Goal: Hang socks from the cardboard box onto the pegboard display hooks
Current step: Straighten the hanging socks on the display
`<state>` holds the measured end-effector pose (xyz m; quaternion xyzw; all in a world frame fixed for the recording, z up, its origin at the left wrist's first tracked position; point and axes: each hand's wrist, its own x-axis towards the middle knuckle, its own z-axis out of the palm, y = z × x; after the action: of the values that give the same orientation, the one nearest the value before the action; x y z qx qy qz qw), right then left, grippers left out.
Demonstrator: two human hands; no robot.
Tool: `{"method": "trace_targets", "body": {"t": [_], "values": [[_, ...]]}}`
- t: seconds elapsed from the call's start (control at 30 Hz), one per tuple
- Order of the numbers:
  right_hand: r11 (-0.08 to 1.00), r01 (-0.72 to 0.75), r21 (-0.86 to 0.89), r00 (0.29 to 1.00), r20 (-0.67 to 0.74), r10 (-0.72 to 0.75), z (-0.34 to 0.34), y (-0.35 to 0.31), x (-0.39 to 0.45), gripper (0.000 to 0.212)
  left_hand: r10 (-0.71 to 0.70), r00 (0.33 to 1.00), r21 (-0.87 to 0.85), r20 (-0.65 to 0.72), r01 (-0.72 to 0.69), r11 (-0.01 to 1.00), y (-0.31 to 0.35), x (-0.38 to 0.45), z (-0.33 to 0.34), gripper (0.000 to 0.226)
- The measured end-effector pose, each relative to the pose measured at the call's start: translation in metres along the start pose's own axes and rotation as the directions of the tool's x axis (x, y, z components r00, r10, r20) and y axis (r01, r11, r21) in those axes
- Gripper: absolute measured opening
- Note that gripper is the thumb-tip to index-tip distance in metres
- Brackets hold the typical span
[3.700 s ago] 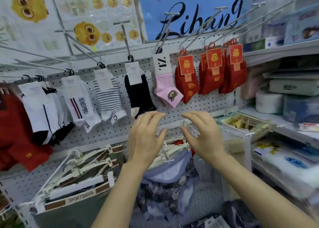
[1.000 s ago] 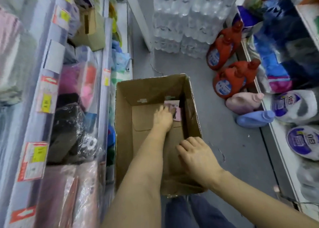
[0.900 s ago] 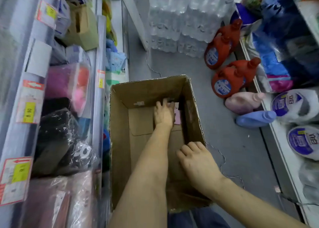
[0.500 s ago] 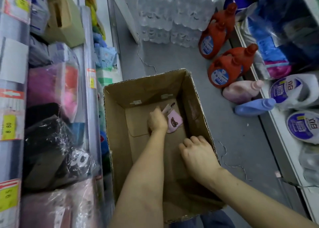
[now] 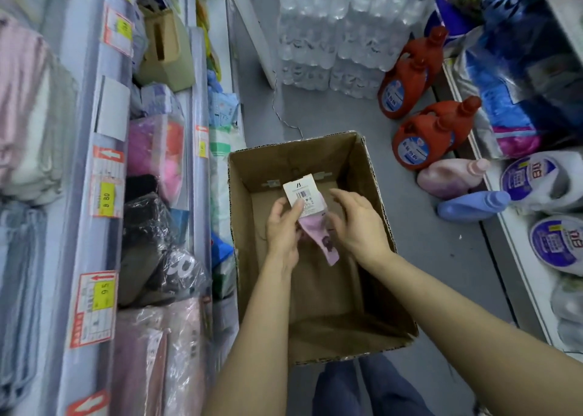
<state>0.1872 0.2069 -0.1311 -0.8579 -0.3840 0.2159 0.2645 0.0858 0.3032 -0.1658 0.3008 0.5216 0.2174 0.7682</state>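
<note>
- As I stooped over the box (image 5: pixel 372 176), my left hand (image 5: pixel 281 230) pinched the sock (image 5: pixel 317 237) by its card (image 5: pixel 302 193), thumb on the barcode.
- My right hand (image 5: pixel 358 223), fingers loosely spread and gripping nothing, hovered just beside it.
- The sock's long axis ran card-end away from me, toe hanging nearer, above the box floor.
- No pegboard was in view.

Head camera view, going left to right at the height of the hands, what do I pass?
Price tag → black wrapped pack → cardboard box wall → left hand → pink socks → right hand → blue bottle → white jug.
</note>
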Motion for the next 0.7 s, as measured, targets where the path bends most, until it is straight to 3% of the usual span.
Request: {"method": "trace_targets", "body": {"t": [0.13, 0.2, 0.4, 0.7], "values": [[0.928, -0.074, 0.364, 0.997, -0.002, 0.080, -0.019, -0.027, 0.003, 0.037, 0.030, 0.995, -0.054, 0.098, -0.025, 0.998, 0.023, -0.038, 0.006, 0.017], [0.891, -0.087, 0.446, 0.995, -0.001, 0.098, -0.028, -0.039, -0.002, 0.029, 0.063, 0.992, -0.048, 0.106, -0.058, 0.997, 0.031, -0.053, 0.008, 0.019], [0.840, -0.072, 0.537, 0.987, -0.080, 0.136, -0.041, -0.065, -0.021, 0.021, 0.180, 0.982, -0.028, 0.056, -0.179, 0.983, 0.051, -0.095, 0.009, 0.031], [0.850, 0.029, 0.527, 0.993, -0.111, 0.035, -0.067, -0.097, -0.058, 0.020, 0.368, 0.919, 0.112, -0.143, -0.354, 0.928, 0.057, -0.158, 0.003, 0.017]]}}
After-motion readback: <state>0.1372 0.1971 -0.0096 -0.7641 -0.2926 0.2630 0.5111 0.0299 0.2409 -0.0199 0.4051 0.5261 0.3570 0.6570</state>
